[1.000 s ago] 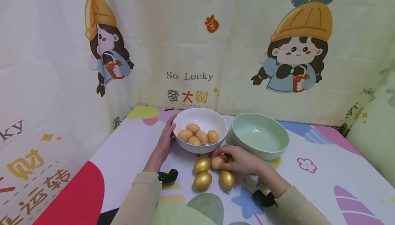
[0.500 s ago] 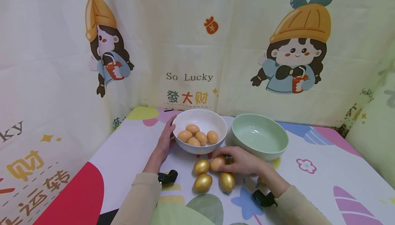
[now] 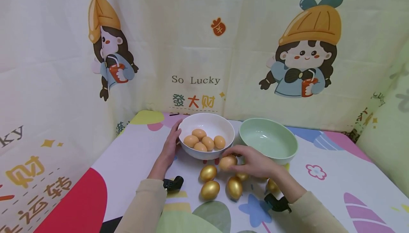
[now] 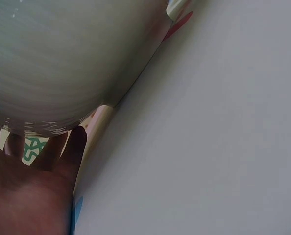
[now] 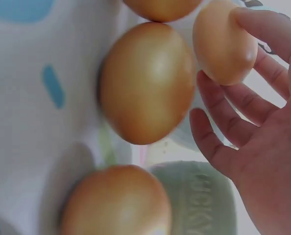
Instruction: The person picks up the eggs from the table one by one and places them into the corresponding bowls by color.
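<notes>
My left hand [image 3: 168, 147] rests along the left side of a white bowl [image 3: 212, 121], fingertips touching its outer wall in the left wrist view. Several brown eggs [image 3: 191, 141] lie inside the bowl. Between thumb and fingers my right hand [image 3: 254, 161] pinches one brown egg [image 3: 228, 163], held just in front of the bowl. The right wrist view has this egg near a large golden egg [image 5: 148, 83]. Below and beside the right hand, several golden eggs [image 3: 234, 187] lie on the table, one of them partly hidden under the fingers.
A pale green bowl [image 3: 268, 137] stands right of the white one, behind my right hand. The printed tablecloth [image 3: 316, 208] covers the table. A cream cloth backdrop [image 3: 191, 48] with cartoon figures hangs close behind the bowls.
My right hand has lifted slightly with the brown egg, baring more of the golden egg beneath it. The left hand stays against the white bowl.
</notes>
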A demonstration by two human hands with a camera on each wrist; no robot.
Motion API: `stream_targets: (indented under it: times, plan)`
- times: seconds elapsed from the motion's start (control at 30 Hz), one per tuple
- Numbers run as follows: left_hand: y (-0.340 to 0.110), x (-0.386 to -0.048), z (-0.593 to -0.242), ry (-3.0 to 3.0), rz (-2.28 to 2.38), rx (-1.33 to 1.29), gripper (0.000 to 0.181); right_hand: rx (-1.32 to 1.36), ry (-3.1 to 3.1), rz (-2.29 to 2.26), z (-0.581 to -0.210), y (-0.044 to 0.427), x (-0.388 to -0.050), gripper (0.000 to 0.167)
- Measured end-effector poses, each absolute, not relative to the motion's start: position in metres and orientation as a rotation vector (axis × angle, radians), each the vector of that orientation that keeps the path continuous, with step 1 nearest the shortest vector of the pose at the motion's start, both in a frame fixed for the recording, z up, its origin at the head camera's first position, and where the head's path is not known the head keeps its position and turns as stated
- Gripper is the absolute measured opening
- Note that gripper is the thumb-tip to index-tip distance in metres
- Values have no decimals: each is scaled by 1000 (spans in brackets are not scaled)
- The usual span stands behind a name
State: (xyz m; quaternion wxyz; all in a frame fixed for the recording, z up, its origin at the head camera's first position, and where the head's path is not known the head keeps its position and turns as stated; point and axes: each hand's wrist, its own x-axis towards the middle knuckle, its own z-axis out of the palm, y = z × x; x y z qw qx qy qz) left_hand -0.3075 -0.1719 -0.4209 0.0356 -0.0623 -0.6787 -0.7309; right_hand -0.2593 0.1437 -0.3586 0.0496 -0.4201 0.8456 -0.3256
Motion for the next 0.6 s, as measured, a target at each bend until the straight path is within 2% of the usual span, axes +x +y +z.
stream_targets:
  times: [0.23, 0.6]
  plan:
    - [-172, -307, -421, -2082, -2250, -189, 52, -1309, 2670, -932, -341, 145, -258, 45]
    - [-172, -309, -422, -2084, -2254, -169, 53, -1298, 2724, -1005, -316, 134, -271, 43]
